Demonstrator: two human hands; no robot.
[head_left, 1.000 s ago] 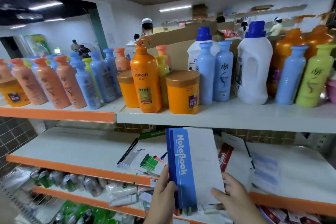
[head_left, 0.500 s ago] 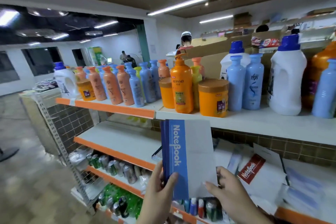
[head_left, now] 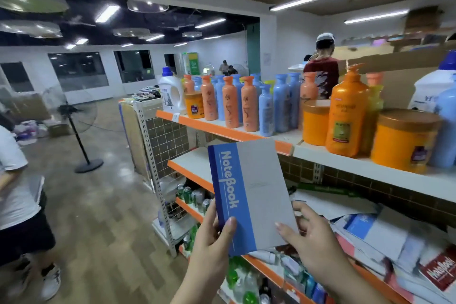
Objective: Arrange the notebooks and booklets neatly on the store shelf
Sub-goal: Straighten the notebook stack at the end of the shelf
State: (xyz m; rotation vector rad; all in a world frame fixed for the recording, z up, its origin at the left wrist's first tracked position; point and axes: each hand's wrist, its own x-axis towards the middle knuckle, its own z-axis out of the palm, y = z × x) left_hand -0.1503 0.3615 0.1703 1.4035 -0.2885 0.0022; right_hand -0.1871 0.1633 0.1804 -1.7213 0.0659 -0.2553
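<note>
Setting: store aisle with a wood-pattern floor; a pedestal fan [head_left: 71, 111] stands far left, and metal shelving with orange edge strips runs along the right.
Top shelf [head_left: 222, 128]: orange and blue bottles in rows, an orange pump bottle [head_left: 345, 111] and orange tubs [head_left: 404, 140] nearer right.
Notebook [head_left: 249, 195]: held upright in the air in front of the middle shelf [head_left: 190, 163], with the blue "NoteBook" band on its left and the grey cover on its right.
Left hand [head_left: 209, 237]: grasps the notebook's lower left corner, thumb lying on the blue band, fingers hidden behind the spine.
Right hand [head_left: 311, 242]: grasps the lower right corner, thumb on the grey cover, fingers [head_left: 299, 207] curled round the right edge behind it.
Loose notebooks [head_left: 370, 234]: an untidy overlapping pile on the middle shelf, right of the right hand; a red "NoteBook" booklet [head_left: 441, 271] lies at the near right end.
Bystander [head_left: 14, 180]: stands at the left edge, in a white top and dark shorts.
</note>
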